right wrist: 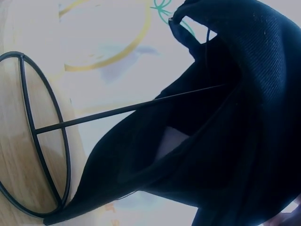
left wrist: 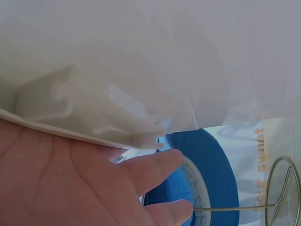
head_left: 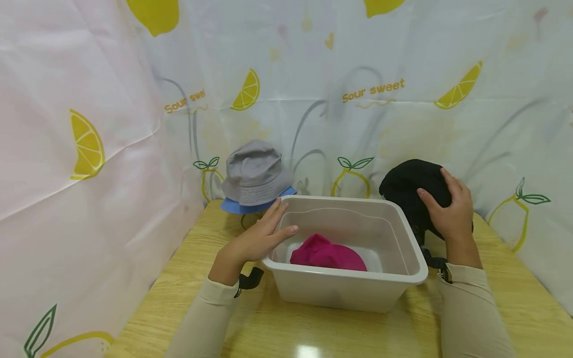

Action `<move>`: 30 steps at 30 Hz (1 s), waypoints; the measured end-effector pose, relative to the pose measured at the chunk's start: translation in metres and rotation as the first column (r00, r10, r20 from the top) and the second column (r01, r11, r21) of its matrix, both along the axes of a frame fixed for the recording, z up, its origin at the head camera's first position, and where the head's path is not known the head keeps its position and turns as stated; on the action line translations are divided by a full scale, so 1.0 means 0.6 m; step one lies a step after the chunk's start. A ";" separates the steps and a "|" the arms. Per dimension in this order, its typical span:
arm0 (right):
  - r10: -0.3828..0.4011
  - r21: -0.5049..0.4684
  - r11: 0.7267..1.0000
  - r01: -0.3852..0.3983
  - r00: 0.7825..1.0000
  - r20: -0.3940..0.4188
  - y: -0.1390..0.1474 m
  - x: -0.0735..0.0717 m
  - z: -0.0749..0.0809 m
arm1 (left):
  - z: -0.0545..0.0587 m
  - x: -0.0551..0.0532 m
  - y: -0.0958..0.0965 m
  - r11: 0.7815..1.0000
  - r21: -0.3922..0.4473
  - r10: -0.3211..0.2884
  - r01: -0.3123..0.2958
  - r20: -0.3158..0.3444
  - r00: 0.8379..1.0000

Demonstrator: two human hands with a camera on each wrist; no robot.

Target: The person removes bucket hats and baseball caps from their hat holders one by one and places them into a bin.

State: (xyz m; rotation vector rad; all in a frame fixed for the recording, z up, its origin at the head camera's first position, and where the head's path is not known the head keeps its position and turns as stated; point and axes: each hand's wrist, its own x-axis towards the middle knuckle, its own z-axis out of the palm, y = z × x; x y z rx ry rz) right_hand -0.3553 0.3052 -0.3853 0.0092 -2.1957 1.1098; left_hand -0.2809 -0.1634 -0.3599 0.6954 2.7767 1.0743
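Observation:
My left hand [head_left: 252,238] rests on the left rim of a whitish plastic bin [head_left: 331,291], fingers straight and thumb over the inside. Inside the bin lies a bright pink cap [head_left: 327,253]. On the right, my right hand [head_left: 452,214] grips the crown of a black cap [head_left: 403,184], thumb on the near side and fingers over the top. From the right wrist, the black cap [right wrist: 225,141] shows its hollow underside and strap loop, with the rod of a black wire stand [right wrist: 117,112] running up into it.
Behind the bin's left corner, a grey bucket hat [head_left: 257,171] sits over a blue hat [head_left: 237,206]. A thin metal wire stand [left wrist: 277,205] holds them. The wooden table [head_left: 170,298] is bordered by a lemon-printed curtain [head_left: 313,124] at the back and sides.

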 end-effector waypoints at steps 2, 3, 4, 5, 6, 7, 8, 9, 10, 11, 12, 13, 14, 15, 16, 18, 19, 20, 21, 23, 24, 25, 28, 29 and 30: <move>-0.011 -0.006 1.000 0.011 1.000 -0.011 0.001 -0.001 -0.003 | 0.000 0.000 0.000 1.000 0.001 -0.001 0.001 0.002 1.000; -0.014 -0.011 1.000 0.013 1.000 -0.018 0.001 -0.001 -0.004 | -0.001 0.000 0.000 1.000 0.002 -0.001 0.001 0.001 1.000; -0.016 -0.012 1.000 0.016 1.000 -0.024 0.001 -0.002 -0.004 | -0.001 0.000 0.000 1.000 0.002 -0.001 0.001 0.002 1.000; -0.019 -0.016 1.000 0.018 0.999 -0.026 0.001 -0.002 -0.005 | -0.002 0.000 0.000 1.000 0.004 -0.001 0.001 0.003 1.000; -0.022 -0.017 1.000 0.022 0.999 -0.026 0.002 -0.003 -0.005 | -0.002 0.000 -0.001 1.000 0.005 -0.001 0.001 0.004 1.000; -0.026 -0.020 0.999 0.025 0.999 -0.030 0.002 -0.003 -0.005 | -0.002 -0.001 -0.001 1.000 0.007 -0.001 0.001 0.003 1.000; -0.029 -0.024 0.999 0.028 0.999 -0.033 0.002 -0.004 -0.005 | -0.003 -0.001 -0.001 1.000 0.008 -0.001 0.001 0.002 1.000; -0.033 -0.026 0.999 0.032 0.999 -0.035 0.002 -0.004 -0.004 | -0.003 -0.001 -0.001 1.000 0.008 0.000 0.000 0.003 1.000; -0.038 -0.026 0.999 0.037 0.999 -0.036 0.003 -0.004 -0.004 | -0.003 -0.001 -0.001 1.000 0.007 0.000 0.000 0.003 1.000; -0.041 -0.027 0.999 0.040 0.998 -0.037 0.003 -0.004 -0.004 | -0.003 -0.001 -0.001 1.000 0.006 0.001 -0.001 0.002 1.000; -0.044 -0.029 0.999 0.043 0.998 -0.040 0.003 -0.004 -0.004 | -0.003 -0.001 -0.001 1.000 0.005 0.000 0.000 0.001 1.000; -0.046 -0.033 0.998 0.044 0.998 -0.041 0.003 -0.003 -0.003 | -0.003 -0.002 -0.001 1.000 0.004 0.000 0.000 0.000 1.000; -0.048 -0.036 0.998 0.046 0.998 -0.040 0.002 -0.003 -0.003 | -0.003 -0.002 -0.001 1.000 0.003 -0.001 0.001 -0.001 1.000; -0.049 -0.040 0.998 0.047 0.998 -0.043 0.002 -0.002 -0.003 | -0.003 -0.002 -0.001 1.000 0.001 -0.002 0.002 -0.002 1.000; -0.048 -0.045 0.998 0.046 0.998 -0.044 0.001 -0.002 -0.002 | -0.003 -0.002 -0.001 1.000 0.000 -0.002 0.002 -0.004 1.000; -0.049 -0.055 0.997 0.046 0.998 -0.049 0.000 -0.002 -0.002 | -0.002 -0.003 -0.001 1.000 0.000 -0.003 0.003 -0.004 1.000; -0.048 -0.057 0.997 0.045 0.997 -0.053 0.000 -0.002 -0.002 | -0.002 -0.003 -0.001 1.000 0.000 -0.003 0.003 -0.004 1.000; -0.044 -0.055 0.998 0.041 0.997 -0.062 0.000 -0.002 -0.002 | -0.002 -0.003 -0.001 1.000 0.000 -0.003 0.003 -0.003 1.000; -0.037 -0.047 0.998 0.033 0.997 -0.075 0.000 -0.002 -0.001 | -0.002 -0.003 -0.001 1.000 -0.001 -0.002 0.002 -0.001 1.000; -0.010 -0.027 1.000 0.007 0.996 -0.086 0.001 -0.003 0.000 | -0.002 -0.003 -0.001 1.000 -0.001 -0.002 0.002 0.003 1.000; 0.008 -0.014 1.000 -0.009 0.996 -0.085 0.001 -0.003 0.000 | -0.002 -0.003 -0.001 1.000 -0.002 -0.001 0.001 0.004 1.000; 0.027 0.001 1.000 -0.027 0.996 -0.082 0.002 -0.004 0.001 | -0.003 -0.002 -0.001 1.000 -0.003 0.001 -0.001 0.005 1.000; 0.074 0.030 0.997 -0.073 0.996 -0.040 0.003 -0.004 0.004 | -0.003 -0.002 -0.001 1.000 -0.004 0.002 -0.002 0.006 1.000; 0.083 0.034 0.996 -0.082 0.996 -0.024 0.004 -0.003 0.005 | -0.003 -0.002 -0.001 1.000 -0.004 0.002 -0.002 0.006 1.000; 0.089 0.035 0.995 -0.088 0.996 -0.009 0.004 -0.003 0.006 | -0.002 -0.002 -0.001 1.000 -0.004 0.001 -0.001 0.006 1.000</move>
